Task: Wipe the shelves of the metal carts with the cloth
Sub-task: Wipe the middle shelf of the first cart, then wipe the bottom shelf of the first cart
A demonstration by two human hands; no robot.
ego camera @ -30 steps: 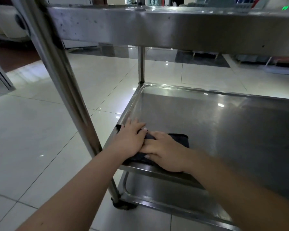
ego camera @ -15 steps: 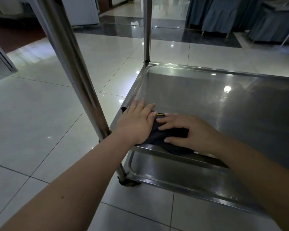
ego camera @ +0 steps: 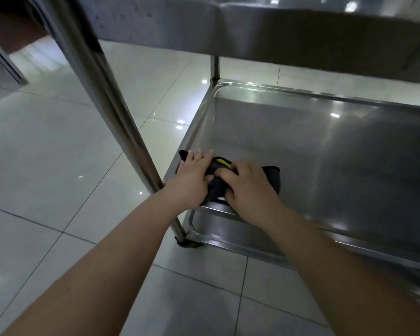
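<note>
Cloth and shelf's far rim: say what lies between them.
Only bare steel shelf between the cloth and the far rim, seen in the head view.

No legible text, brand or number anywhere. Only candidate: small yellow tag (ego camera: 222,162) on the cloth (ego camera: 269,177), near-left corner of middle shelf (ego camera: 301,146); print unreadable.

Commercial interior: glossy tiles (ego camera: 46,154), steel cart (ego camera: 325,166)

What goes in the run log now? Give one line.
stage: wiping | shelf: middle | cloth: near-left corner | left hand: presses cloth | right hand: grips cloth
</note>
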